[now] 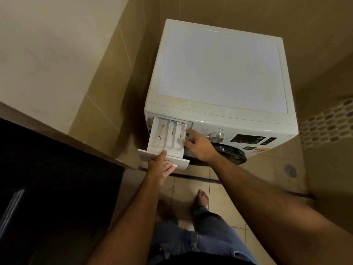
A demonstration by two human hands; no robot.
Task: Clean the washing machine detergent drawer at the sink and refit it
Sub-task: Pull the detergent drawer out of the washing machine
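— Left hand (162, 167) grips the detergent drawer (168, 136) by its front panel; right hand (198, 146), fingers loosely spread, rests on its right rail beside the washing machine (219, 73).

— I judge removal underway, stains uncleaned; next, free it.

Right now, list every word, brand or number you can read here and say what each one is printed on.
"W...pool": brand lettering on the white plastic detergent drawer front, its middle covered by the left hand.
Small labels around the silver dial: too small to read.
Markings on the black display panel on the white washing machine: blurred, unreadable.
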